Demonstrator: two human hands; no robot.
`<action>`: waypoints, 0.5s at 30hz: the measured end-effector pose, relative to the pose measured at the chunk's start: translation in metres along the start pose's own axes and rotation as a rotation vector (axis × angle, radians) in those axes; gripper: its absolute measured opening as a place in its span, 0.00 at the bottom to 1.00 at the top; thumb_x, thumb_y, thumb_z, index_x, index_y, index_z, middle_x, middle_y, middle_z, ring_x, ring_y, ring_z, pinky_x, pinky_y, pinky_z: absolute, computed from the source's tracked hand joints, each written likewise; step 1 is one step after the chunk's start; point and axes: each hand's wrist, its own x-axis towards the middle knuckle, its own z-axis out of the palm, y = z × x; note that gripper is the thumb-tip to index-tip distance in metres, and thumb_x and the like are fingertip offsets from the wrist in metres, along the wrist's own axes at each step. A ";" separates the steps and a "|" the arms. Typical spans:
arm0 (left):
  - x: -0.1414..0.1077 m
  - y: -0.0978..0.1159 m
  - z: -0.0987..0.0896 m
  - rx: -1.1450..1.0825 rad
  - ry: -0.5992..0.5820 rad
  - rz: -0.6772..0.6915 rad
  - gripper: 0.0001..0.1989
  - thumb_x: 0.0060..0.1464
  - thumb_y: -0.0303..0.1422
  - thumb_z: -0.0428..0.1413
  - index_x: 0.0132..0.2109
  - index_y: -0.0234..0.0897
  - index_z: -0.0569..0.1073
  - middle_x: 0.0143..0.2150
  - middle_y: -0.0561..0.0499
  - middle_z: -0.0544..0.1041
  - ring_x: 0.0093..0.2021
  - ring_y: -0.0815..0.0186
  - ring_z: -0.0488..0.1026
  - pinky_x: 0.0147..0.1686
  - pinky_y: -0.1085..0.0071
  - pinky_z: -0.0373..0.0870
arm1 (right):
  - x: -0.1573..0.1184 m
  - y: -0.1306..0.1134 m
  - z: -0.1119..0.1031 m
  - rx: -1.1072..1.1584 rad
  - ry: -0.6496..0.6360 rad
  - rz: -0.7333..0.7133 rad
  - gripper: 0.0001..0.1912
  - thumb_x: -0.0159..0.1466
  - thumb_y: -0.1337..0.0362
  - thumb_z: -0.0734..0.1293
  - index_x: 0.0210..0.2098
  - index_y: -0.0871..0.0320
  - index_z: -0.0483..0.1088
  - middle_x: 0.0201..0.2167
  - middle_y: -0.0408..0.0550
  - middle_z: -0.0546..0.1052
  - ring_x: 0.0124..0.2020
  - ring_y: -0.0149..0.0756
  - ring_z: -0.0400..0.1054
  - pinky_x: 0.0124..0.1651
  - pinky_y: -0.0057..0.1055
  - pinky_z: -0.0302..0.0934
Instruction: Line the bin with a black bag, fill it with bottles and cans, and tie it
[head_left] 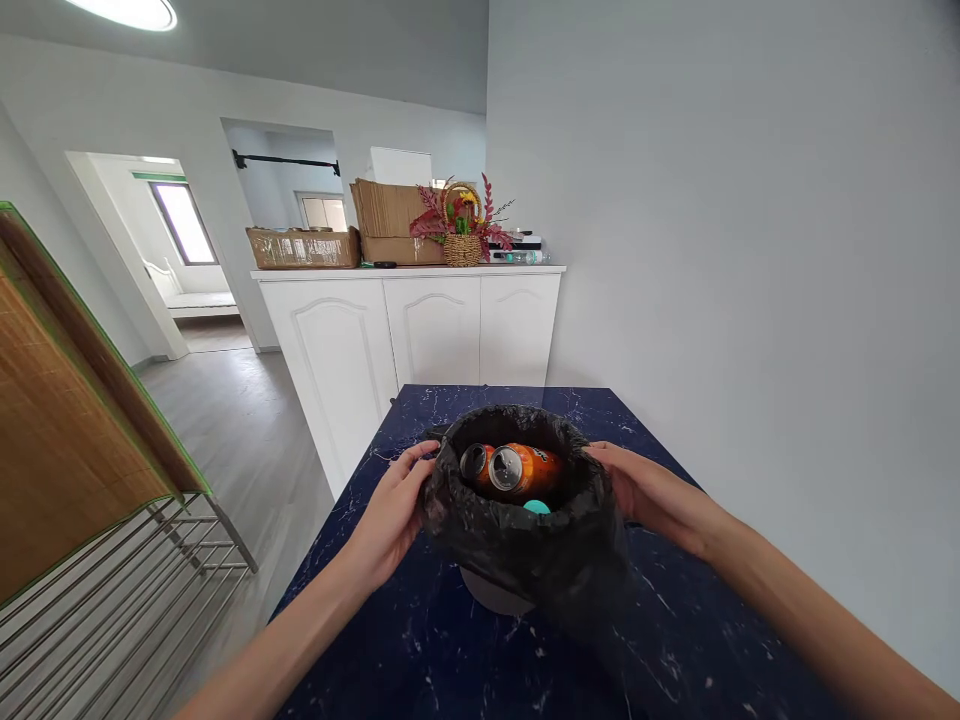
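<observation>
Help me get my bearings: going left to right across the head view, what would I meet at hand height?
Brown draped mat → left hand → black bag holding two cans → right hand.

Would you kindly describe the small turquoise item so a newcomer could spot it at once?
At the dark blue, white-veined table, find the open black plastic bag. Just inside its near rim shows a small, rounded turquoise item. Its colour sets it apart from the two orange cans behind it.
</observation>
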 end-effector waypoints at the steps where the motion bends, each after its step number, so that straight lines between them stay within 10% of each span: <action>1: -0.006 -0.002 -0.004 0.003 0.011 -0.007 0.22 0.57 0.38 0.66 0.57 0.42 0.74 0.40 0.51 0.83 0.34 0.64 0.79 0.30 0.73 0.76 | 0.000 -0.001 0.000 -0.036 -0.025 -0.004 0.21 0.62 0.43 0.76 0.35 0.53 0.73 0.33 0.40 0.77 0.37 0.38 0.71 0.40 0.34 0.63; 15: -0.036 0.023 -0.014 0.090 0.064 0.269 0.29 0.51 0.51 0.70 0.53 0.46 0.68 0.25 0.60 0.73 0.24 0.68 0.68 0.23 0.76 0.66 | -0.012 -0.024 -0.016 -0.317 0.199 -0.153 0.26 0.62 0.39 0.75 0.26 0.53 0.66 0.24 0.39 0.65 0.27 0.33 0.56 0.32 0.31 0.56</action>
